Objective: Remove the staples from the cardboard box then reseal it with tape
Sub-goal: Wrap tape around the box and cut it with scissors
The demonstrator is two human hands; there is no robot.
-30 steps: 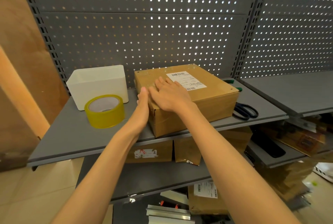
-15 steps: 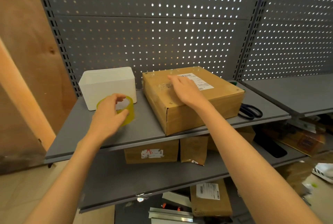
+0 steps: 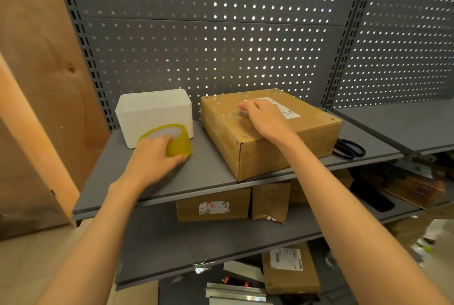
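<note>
Cardboard, brown and flat, makes up the shipping box [image 3: 270, 133], which is set on the grey metal shelf [image 3: 157, 182] just right of a white rectangular plastic bin [image 3: 154, 113]. The yellow-brown roll of packing tape [image 3: 175, 141] is gripped by the left hand [image 3: 152, 160], fingers curled over its rim and thumb against its side, directly in front of the bin. The right hand [image 3: 265, 120] is laid on the box top with fingers bent, beside the white shipping label [image 3: 285, 109]; whether anything is pinched there cannot be told.

The resealing step is judged to be in hand. For the next move, the roll would have to be brought across to the box and its free end found and stuck down along the seam.

Crinkled clear film appears to be spread over the box top, though glare makes this uncertain. No staples can be made out. Black-handled scissors [image 3: 348, 148] are partly hidden behind the box's right corner.
</note>
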